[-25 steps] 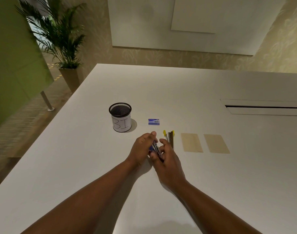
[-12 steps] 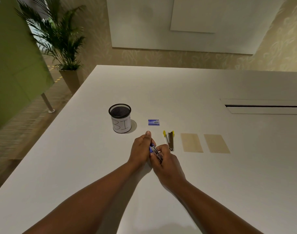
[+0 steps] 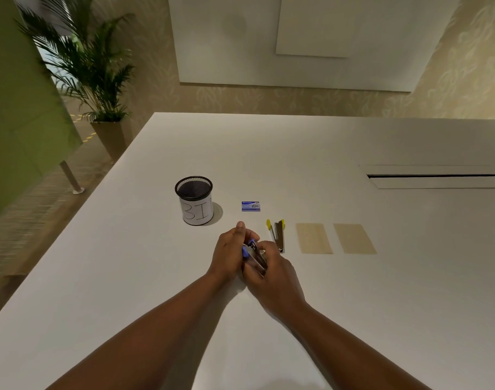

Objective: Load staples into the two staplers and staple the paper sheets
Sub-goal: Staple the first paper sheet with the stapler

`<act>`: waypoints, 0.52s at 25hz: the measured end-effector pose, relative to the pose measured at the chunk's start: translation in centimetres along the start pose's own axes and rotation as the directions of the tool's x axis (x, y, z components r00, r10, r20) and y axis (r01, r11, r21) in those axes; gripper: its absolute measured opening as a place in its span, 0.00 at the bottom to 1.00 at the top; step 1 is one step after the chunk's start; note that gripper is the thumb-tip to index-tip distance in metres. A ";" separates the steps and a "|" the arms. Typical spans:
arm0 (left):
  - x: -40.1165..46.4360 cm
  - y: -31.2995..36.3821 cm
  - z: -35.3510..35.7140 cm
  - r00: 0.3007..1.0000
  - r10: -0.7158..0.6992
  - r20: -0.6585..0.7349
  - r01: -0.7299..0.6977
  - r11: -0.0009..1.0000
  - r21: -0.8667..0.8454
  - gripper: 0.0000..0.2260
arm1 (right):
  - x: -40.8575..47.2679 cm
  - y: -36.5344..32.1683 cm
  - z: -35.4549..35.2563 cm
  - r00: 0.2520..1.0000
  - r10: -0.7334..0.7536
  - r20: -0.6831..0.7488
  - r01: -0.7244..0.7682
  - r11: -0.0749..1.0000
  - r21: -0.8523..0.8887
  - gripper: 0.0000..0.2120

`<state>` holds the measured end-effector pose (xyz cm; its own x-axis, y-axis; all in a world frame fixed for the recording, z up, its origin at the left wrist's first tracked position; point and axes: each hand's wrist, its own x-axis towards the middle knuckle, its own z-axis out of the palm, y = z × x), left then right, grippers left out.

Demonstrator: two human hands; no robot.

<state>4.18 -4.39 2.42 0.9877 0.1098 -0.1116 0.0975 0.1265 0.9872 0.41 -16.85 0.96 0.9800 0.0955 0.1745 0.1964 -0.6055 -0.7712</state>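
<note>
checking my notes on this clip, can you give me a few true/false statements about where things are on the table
1. Both hands hold the blue stapler. True: left hand and right hand grip it.
2. The yellow stapler lies inside the mesh cup. False: it lies on the table, open.
3. Two tan paper sheets lie right of the yellow stapler. True.
4. The staple box rests on a paper sheet. False: it sits on bare table, beyond the hands.

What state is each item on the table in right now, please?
Blue stapler: held in both hands, left hand and right hand.
Yellow stapler: lying swung open.
Staple box: closed, flat.
Two papers: flat, apart.
Mesh cup: upright.
</note>
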 end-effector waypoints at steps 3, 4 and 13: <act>0.0 0.4 0.6 0.999 -0.039 0.003 0.039 0.984 -0.176 0.22 | -0.1 -0.2 -0.5 0.994 0.045 -0.097 -0.048 0.998 -0.032 0.19; 0.1 0.6 0.8 1.000 -0.005 -0.001 0.005 0.993 -0.120 0.19 | 0.0 -0.1 -0.9 0.985 0.080 -0.150 -0.083 0.997 -0.013 0.18; 2.1 2.4 7.2 0.904 0.225 0.364 -0.418 0.644 0.640 0.10 | 2.9 4.6 -9.6 0.801 0.393 -0.452 -0.334 0.919 0.208 0.07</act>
<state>7.32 -10.92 5.37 0.9591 -0.2315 0.1626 -0.2719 -0.5957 0.7558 3.87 -26.95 3.76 0.8473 -0.5188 0.1137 -0.1400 -0.4247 -0.8945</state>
